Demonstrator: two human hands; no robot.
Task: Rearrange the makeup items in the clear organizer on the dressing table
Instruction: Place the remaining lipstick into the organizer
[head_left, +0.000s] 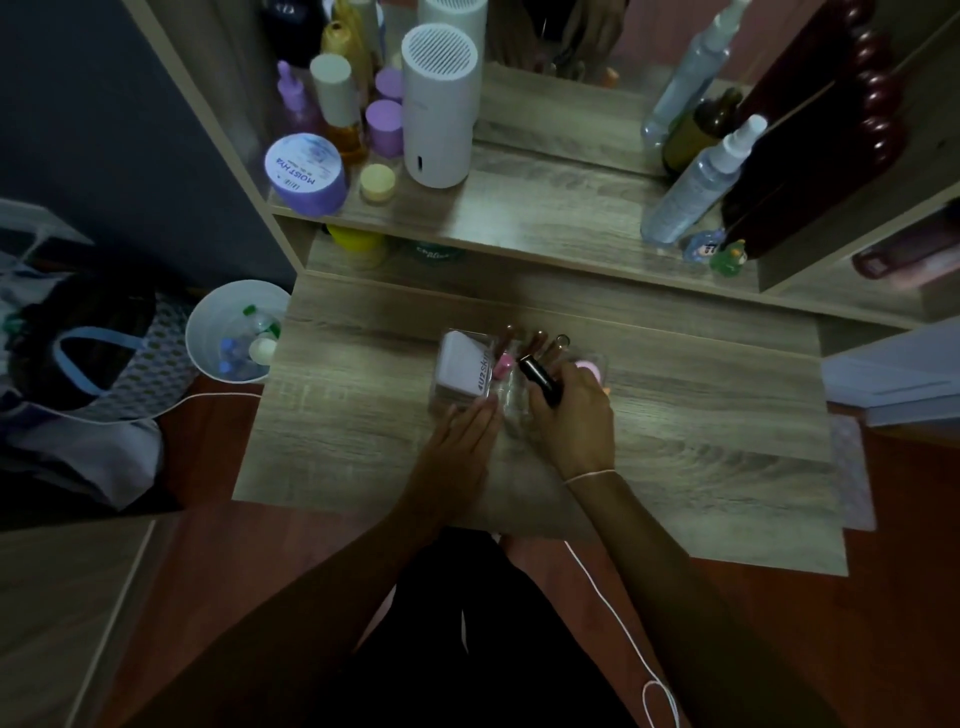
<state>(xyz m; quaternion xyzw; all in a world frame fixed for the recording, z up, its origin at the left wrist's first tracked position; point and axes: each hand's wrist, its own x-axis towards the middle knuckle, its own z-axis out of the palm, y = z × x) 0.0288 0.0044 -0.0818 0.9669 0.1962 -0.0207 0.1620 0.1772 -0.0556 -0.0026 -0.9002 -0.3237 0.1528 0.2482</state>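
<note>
The clear organizer (511, 415) stands in the middle of the wooden dressing table (675, 431). Its left compartment holds a pale pink box (464, 368). Thin tubes and brushes (535, 340) stick up at its back, beside a small pink item (503, 365). A round pink item (591, 371) lies in the right compartment. My right hand (576, 415) grips a black tube (541, 379) over the organizer's middle. My left hand (457, 441) lies flat against the organizer's front left corner, fingers straight.
The raised shelf behind carries a white cylinder device (439, 104), a purple jar (306, 174), several bottles (337, 98) and spray bottles (696, 182). A white bin (236, 330) and a bag (78, 343) sit on the floor to the left. A white cord (618, 618) trails near my lap.
</note>
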